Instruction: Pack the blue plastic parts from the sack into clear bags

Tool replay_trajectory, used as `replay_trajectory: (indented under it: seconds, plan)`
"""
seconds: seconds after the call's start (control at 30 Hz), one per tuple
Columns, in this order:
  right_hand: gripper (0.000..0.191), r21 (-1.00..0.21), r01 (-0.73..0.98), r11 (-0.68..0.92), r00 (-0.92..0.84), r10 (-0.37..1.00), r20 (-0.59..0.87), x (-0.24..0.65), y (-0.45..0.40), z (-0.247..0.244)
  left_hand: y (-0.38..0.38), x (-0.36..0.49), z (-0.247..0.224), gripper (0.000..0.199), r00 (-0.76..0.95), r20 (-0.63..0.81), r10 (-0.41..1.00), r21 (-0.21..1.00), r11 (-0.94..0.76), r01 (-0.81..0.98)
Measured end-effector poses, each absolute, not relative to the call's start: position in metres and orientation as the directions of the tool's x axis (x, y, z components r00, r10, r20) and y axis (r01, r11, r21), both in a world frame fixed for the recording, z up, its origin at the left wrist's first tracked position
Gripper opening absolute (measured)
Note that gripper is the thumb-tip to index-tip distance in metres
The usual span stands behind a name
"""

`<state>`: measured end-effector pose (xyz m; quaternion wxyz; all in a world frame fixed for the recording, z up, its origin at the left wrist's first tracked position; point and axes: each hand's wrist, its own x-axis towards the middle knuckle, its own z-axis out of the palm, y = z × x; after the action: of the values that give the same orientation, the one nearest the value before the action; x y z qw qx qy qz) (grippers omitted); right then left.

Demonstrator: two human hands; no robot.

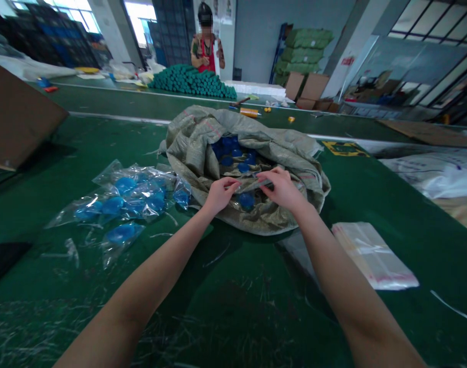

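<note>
Sack (269, 144) of crumpled olive-grey weave with rounded blue pieces (243, 167) inside.

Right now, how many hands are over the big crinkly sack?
2: the left hand, and the right hand to its right, both over the near part of the sack. Both show plainly; I see no others there.

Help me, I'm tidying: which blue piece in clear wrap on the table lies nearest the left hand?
The wrapped piece right beside the sack; the other pieces lie farther left, away from the left hand.
</note>
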<state>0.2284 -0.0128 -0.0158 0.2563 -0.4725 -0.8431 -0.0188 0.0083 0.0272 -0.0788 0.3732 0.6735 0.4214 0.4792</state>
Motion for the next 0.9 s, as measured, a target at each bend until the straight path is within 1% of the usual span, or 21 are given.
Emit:
replay_trajectory:
  seconds: [0.1, 0.2, 0.27, 0.33, 0.43, 0.5, 0.6, 0.67, 0.73, 0.8, 0.83, 0.9]
  plan:
    - [0.032, -0.183, 0.825, 0.534, -0.397, 0.78, 0.483, 0.228, -0.01, -0.016, 0.028, 0.008, -0.078, 0.019, 0.194, 0.326, 0.925, 0.918, -0.359, 0.17]
    - [0.03, -0.198, 0.824, 0.531, -0.388, 0.783, 0.486, 0.226, -0.005, -0.016, 0.029, 0.008, -0.079, 0.019, 0.205, 0.327, 0.923, 0.922, -0.359, 0.145]
    - [0.031, -0.201, 0.806, 0.557, -0.424, 0.78, 0.461, 0.225, -0.001, -0.017, 0.03, 0.008, -0.081, 0.019, 0.207, 0.327, 0.922, 0.923, -0.359, 0.14]
    - [0.033, -0.176, 0.794, 0.582, -0.472, 0.772, 0.425, 0.225, 0.003, -0.017, 0.03, 0.008, -0.081, 0.019, 0.21, 0.329, 0.921, 0.922, -0.361, 0.14]
    - [0.024, -0.119, 0.788, 0.603, -0.528, 0.763, 0.373, 0.228, 0.008, -0.013, 0.031, 0.007, -0.08, 0.019, 0.213, 0.347, 0.913, 0.915, -0.38, 0.136]
    - [0.019, -0.128, 0.766, 0.63, -0.554, 0.749, 0.364, 0.232, 0.01, -0.009, 0.033, 0.004, -0.077, 0.02, 0.2, 0.36, 0.911, 0.913, -0.388, 0.127]
    - [0.016, -0.226, 0.718, 0.658, -0.558, 0.739, 0.378, 0.237, 0.011, -0.004, 0.034, 0.0, -0.073, 0.02, 0.184, 0.358, 0.916, 0.916, -0.382, 0.12]
    - [0.015, -0.325, 0.693, 0.644, -0.534, 0.761, 0.368, 0.238, 0.01, -0.006, 0.035, 0.0, -0.071, 0.019, 0.192, 0.343, 0.92, 0.923, -0.368, 0.115]
    - [0.016, -0.463, 0.657, 0.595, -0.477, 0.804, 0.356, 0.237, 0.01, -0.012, 0.036, 0.0, -0.07, 0.017, 0.198, 0.326, 0.924, 0.93, -0.351, 0.105]
    - [0.021, -0.61, 0.593, 0.525, -0.392, 0.85, 0.351, 0.236, 0.01, -0.021, 0.037, -0.001, -0.071, 0.016, 0.193, 0.314, 0.93, 0.937, -0.336, 0.095]
    - [0.023, -0.665, 0.56, 0.493, -0.351, 0.869, 0.349, 0.235, 0.011, -0.026, 0.038, -0.001, -0.072, 0.016, 0.19, 0.307, 0.933, 0.94, -0.328, 0.091]
    - [0.026, -0.735, 0.507, 0.45, -0.292, 0.892, 0.344, 0.234, 0.011, -0.036, 0.04, -0.003, -0.074, 0.017, 0.18, 0.289, 0.94, 0.946, -0.309, 0.096]
